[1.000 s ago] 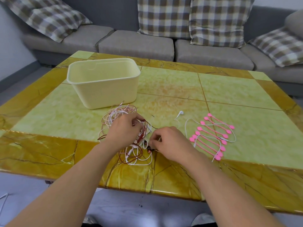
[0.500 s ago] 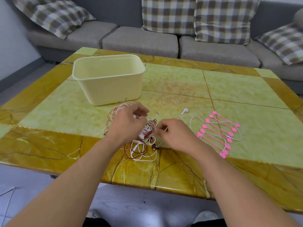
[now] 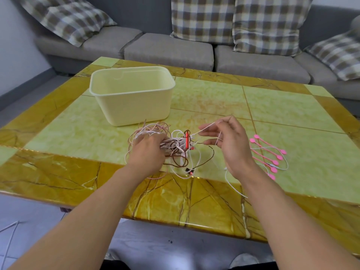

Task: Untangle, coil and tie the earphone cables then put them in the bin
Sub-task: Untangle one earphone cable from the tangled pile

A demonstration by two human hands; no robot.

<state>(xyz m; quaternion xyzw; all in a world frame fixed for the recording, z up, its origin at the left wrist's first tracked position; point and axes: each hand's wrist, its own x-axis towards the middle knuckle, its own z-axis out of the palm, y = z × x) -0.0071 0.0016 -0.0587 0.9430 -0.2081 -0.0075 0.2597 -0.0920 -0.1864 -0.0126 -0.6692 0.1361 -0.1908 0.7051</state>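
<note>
Holding the tangle of cables [image 3: 171, 147] down on the table [image 3: 214, 98], the left hand [image 3: 149, 151] rests on the heap with its fingers curled into the strands, so the grip is clamped on the bundle; I judge this keeps the heap from sliding while one cable is drawn out. The right hand [image 3: 228, 141] is lifted just beside the tangle and pinches a white cable [image 3: 206, 126] between thumb and fingertips; the strand runs tight from the knot up to that hand. The bin [image 3: 134, 106] stands behind the heap, near it, and I see no cable inside. The pink ties [image 3: 266, 151] lie in a row to the right, ready for tying, with a loose white cable across them. Compared with half a second earlier, the right hand has risen from the table and pulled the white strand upward, and the left hand has moved lower onto the heap
</note>
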